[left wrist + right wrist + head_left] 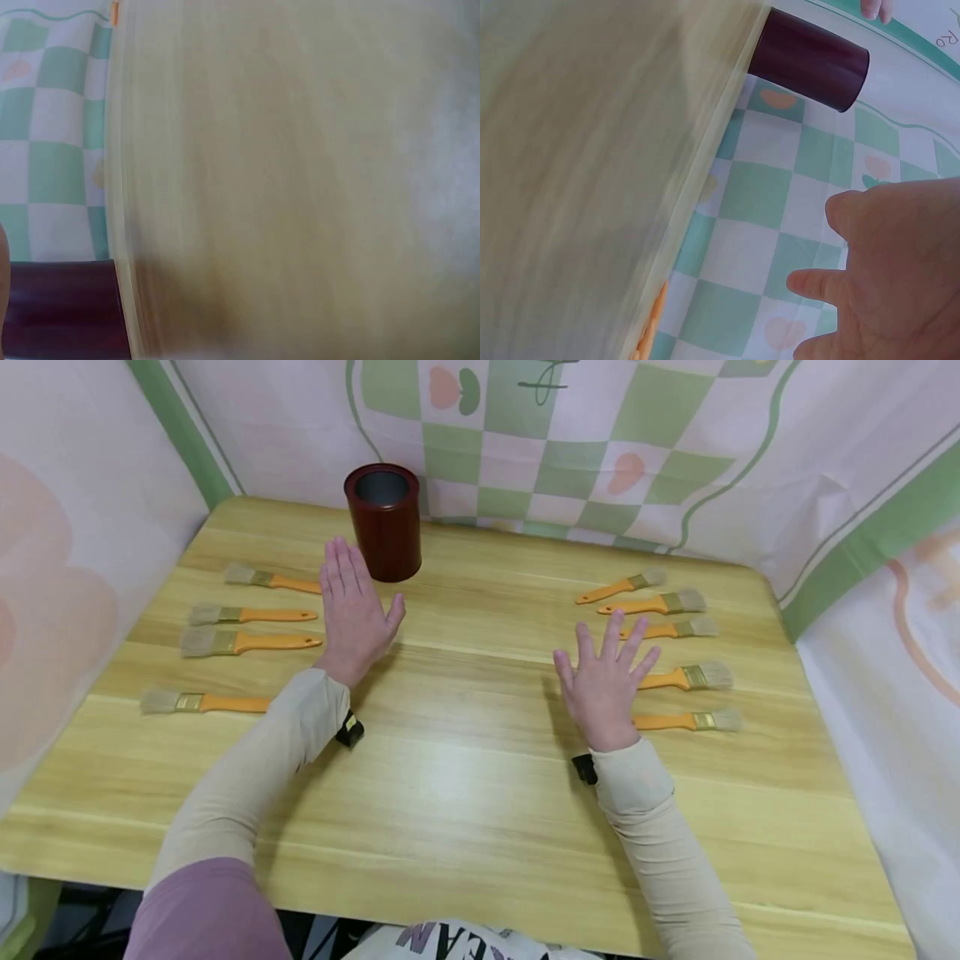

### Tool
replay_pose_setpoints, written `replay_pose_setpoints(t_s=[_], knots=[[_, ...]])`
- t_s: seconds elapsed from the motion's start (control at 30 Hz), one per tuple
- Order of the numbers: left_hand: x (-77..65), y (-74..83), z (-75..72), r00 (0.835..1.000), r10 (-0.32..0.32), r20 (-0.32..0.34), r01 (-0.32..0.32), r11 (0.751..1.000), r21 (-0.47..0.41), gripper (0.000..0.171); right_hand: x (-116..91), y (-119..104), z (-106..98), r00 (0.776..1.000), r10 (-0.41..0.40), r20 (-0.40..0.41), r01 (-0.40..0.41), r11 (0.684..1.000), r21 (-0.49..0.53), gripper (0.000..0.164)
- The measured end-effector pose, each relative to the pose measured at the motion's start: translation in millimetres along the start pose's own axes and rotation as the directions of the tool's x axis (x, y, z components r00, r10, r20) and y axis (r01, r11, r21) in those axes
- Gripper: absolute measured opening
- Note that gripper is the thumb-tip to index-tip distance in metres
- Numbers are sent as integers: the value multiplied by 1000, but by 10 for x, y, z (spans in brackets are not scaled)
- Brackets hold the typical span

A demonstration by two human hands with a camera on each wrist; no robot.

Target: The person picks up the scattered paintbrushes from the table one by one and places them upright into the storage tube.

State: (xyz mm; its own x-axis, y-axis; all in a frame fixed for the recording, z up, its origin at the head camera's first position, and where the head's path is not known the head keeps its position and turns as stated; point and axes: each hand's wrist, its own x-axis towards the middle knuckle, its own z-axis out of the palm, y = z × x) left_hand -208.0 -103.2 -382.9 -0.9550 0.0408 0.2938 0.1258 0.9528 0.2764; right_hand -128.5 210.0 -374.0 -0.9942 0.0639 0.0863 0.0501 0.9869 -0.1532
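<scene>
My left hand (352, 614) is held over the left part of the table, fingers straight and together with the thumb out to the side. It holds nothing, and its fingertips overlap the dark red cylindrical pot (384, 531) in the head view. Under and beside that hand lie several flat paintbrushes (262, 642) with orange handles and pale bristles facing left. My right hand (602, 689), fingers spread, hovers near several more paintbrushes (678, 675) whose bristles face right. The right wrist view shows this right hand (900, 262) with nothing in it.
The light wooden table (450, 827) ends at a wall hung with green-and-white checked cloth (517, 460). White cloth also hangs at both sides. In the left wrist view the pot (64, 311) stands at the lower left, near the checked cloth.
</scene>
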Motion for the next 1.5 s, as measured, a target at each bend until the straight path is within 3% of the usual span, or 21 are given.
replay_pose_setpoints(t_s=[0.2,0.7,0.9,1.07,1.2,1.5], knots=[[27,-52,-4,998,-21,51,21,1000,13,88,1,-24,30,999,-15,-31,15,1000,1,59],[110,-273,48,997,-72,-6,73,995,72,96,9,-134,138,999,-47,-28,46,999,-18,62],[215,-311,87,995,-100,7,99,989,109,98,-19,-136,121,998,-60,36,61,998,-18,64],[440,-191,189,999,-42,16,41,997,60,99,-90,-25,84,999,-10,54,10,1000,1,64],[551,-131,222,997,-75,27,73,996,50,97,-118,7,71,999,-9,54,9,1000,2,64],[642,-142,153,987,-158,29,159,986,-46,95,-144,-22,86,999,-22,47,23,999,-22,65]])
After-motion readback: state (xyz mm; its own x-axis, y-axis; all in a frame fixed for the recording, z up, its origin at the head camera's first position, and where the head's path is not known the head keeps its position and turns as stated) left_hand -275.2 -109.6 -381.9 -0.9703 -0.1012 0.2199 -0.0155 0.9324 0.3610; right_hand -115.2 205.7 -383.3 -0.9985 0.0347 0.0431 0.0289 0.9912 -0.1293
